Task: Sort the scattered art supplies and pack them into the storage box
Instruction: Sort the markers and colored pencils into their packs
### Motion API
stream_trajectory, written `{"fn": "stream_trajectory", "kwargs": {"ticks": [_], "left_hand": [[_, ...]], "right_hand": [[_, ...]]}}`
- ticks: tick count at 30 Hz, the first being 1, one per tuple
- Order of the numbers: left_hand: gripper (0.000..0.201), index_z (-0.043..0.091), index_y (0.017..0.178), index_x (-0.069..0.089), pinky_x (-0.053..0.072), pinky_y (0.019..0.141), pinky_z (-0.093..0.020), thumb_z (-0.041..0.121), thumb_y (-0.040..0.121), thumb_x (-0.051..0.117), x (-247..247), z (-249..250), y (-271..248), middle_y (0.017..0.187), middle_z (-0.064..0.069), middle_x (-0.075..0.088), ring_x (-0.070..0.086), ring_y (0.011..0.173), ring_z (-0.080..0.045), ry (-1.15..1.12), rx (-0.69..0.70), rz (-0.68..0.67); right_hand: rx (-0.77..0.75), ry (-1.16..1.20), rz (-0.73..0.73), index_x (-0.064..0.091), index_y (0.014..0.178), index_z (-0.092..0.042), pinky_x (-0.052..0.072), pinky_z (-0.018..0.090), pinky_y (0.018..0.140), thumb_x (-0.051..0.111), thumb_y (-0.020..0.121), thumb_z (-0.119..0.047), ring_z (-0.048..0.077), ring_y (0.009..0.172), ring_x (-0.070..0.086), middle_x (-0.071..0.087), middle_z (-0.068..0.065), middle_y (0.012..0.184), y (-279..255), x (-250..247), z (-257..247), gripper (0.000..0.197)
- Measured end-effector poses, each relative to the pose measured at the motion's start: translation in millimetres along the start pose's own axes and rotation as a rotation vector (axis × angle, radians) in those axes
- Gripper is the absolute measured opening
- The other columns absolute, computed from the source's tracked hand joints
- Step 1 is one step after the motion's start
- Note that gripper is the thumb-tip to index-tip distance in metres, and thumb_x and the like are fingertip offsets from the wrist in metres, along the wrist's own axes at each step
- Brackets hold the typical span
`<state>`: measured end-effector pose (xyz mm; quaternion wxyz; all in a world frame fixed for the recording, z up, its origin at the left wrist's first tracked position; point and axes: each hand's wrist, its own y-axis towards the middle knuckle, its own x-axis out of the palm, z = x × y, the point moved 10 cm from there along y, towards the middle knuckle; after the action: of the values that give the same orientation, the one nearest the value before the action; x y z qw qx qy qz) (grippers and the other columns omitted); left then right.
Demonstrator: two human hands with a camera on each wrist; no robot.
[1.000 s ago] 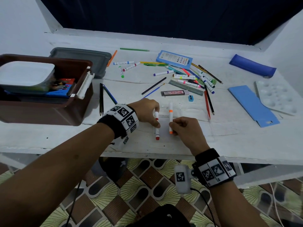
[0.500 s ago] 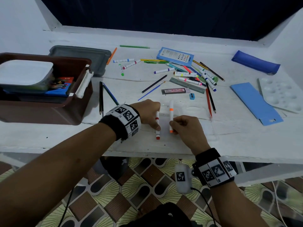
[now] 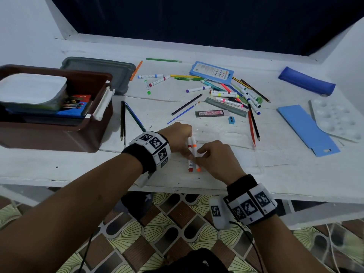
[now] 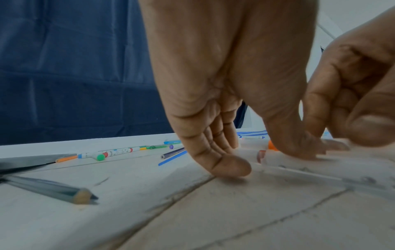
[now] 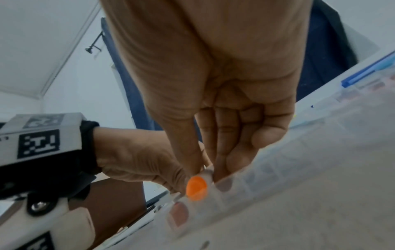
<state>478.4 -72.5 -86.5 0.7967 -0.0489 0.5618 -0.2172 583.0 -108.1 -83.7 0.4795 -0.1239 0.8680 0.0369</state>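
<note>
Two hands (image 3: pixel 180 137) at the table edge, with two markers (image 3: pixel 190 154) side by side beneath them. One brown box (image 3: pixel 59 134) and one grey lid (image 3: pixel 102 67). One blue pouch (image 3: pixel 306 80), one blue card sleeve (image 3: pixel 307 129), one white palette (image 3: pixel 336 119). One blue sharpener (image 3: pixel 231 120), one ruler (image 3: pixel 224 104). Two dark pencils (image 3: pixel 123 119) beside the box.

Red-capped marker (image 3: pixel 190 154), orange-capped marker (image 3: pixel 195 152), brown storage box (image 3: pixel 59 134), white table (image 3: pixel 216 174).
</note>
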Motion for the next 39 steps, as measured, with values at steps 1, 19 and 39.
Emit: {"fn": "stream_trajectory", "kwargs": {"ticks": [1, 19, 39], "left_hand": [[0.065, 0.011, 0.113, 0.053, 0.044, 0.072, -0.03, 0.035, 0.065, 0.088, 0, -1, 0, 0.11, -0.008, 0.059, 0.054, 0.092, -0.021, -0.012, -0.002, 0.007], [0.061, 0.011, 0.113, 0.054, 0.047, 0.079, -0.033, 0.035, 0.067, 0.086, -2, 0, 0, 0.112, -0.009, 0.061, 0.057, 0.101, -0.024, 0.026, 0.014, 0.066], [0.058, 0.013, 0.111, 0.053, 0.051, 0.082, -0.034, 0.035, 0.068, 0.086, 1, -3, 7, 0.109, -0.008, 0.061, 0.057, 0.096, -0.022, 0.033, 0.028, 0.048]], "right_hand": [[-0.007, -0.019, -0.003, 0.074, 0.098, -0.01, 0.047, 0.028, 0.066, 0.07, 0.085, -0.038, 0.015, 0.076, 0.063, 0.071, 0.004, 0.09, 1, -1, -2, 0.031], [-0.293, -0.418, -0.41, 0.063, 0.12, -0.007, 0.043, 0.029, 0.076, 0.077, 0.078, -0.041, 0.02, 0.091, 0.053, 0.061, 0.009, 0.113, 29, 2, -31, 0.056], [-0.338, -0.411, -0.465, 0.067, 0.101, -0.005, 0.048, 0.034, 0.078, 0.076, 0.081, -0.036, 0.023, 0.088, 0.058, 0.063, 0.009, 0.099, 32, 13, -33, 0.038]]}}
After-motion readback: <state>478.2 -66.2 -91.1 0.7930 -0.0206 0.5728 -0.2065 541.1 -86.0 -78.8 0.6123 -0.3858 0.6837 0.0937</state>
